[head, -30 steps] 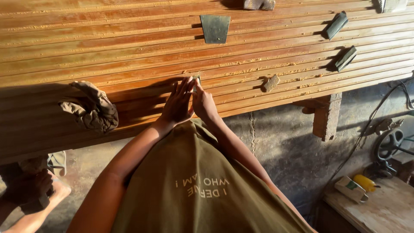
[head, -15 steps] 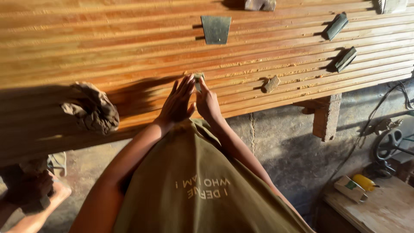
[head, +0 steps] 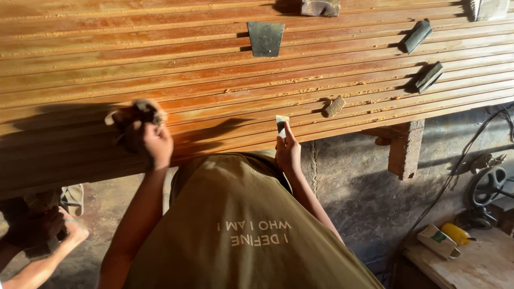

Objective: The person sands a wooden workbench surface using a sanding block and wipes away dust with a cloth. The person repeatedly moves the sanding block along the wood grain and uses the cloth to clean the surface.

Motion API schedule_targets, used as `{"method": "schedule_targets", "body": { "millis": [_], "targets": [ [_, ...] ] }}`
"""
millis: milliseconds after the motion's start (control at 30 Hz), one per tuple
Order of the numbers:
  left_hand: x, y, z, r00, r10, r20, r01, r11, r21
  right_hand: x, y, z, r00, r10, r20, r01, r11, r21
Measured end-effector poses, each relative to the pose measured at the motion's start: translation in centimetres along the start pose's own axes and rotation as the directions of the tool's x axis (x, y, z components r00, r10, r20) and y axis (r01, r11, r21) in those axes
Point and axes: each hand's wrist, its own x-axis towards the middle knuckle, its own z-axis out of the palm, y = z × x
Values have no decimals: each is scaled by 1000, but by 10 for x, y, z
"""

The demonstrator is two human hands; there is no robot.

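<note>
We've got our left hand (head: 152, 142) gripping a rag (head: 134, 113), right fingers (head: 287, 140) pinching a small scraper (head: 281, 123) on the slats (head: 214, 80); looks like scraping next, needs steady pressure.

The left hand (head: 152, 142) hides most of the blurred rag (head: 134, 112); top-edge blocks (head: 320, 7) are cut off.

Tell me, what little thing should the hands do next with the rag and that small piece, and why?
Probably bring the rag in the left hand over to the grooved wooden slats near the right hand and wipe. The right hand holds a small flat piece against a slat, and pale dust lies along the grooves nearby.
</note>
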Motion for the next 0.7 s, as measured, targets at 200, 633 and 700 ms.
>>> {"method": "schedule_targets", "body": {
  "millis": [200, 633, 700],
  "targets": [
    [-39, 132, 180, 887, 366, 280, -302, 921, -247, -8, 26, -52, 990, 140, 21, -139, 990, -22],
    [-70, 251, 230, 604, 762, 233, -642, 638, -424, -1, 33, -143, 990, 136, -30, -131, 983, 127],
    [-64, 196, 174, 735, 651, 189, -565, 743, -360, 5, 28, -126, 990, 139, 24, -141, 984, 110]
  ]
}}
